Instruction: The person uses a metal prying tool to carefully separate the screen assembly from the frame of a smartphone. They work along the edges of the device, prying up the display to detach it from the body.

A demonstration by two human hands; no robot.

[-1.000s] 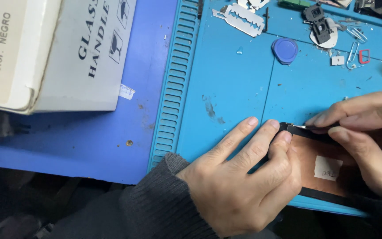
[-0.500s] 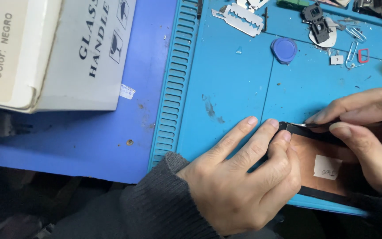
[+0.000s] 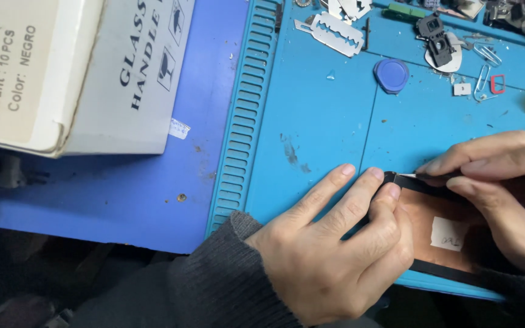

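- The white cardboard boxes [image 3: 80,73] sit well apart at the far left of the tabletop [image 3: 129,182]; they do not crowd you, so leave them be.
- Your left hand [image 3: 335,243] lies flat on the blue work mat [image 3: 311,109], fingers spread forward, with the fingertips pressing the near-left corner of the flat panel [image 3: 439,225]. Keep that pressure even, so the panel cannot slide while you work its edge.
- The panel, copper-brown with a black border and a small white label, lies at the mat's near right edge, partly hidden under both hands.
- Your right hand [image 3: 505,188] pinches a thin pointed tool [image 3: 409,176] between thumb and fingers, its tip at the panel's upper-left corner, just beside your left fingertips. Hold the tip low and shallow against the border, I would judge, and move in small steps so it does not jump toward your fingers.
- The razor blade [image 3: 329,28], blue round cap [image 3: 391,74] and paper clips [image 3: 483,79] lie well apart at the far side.
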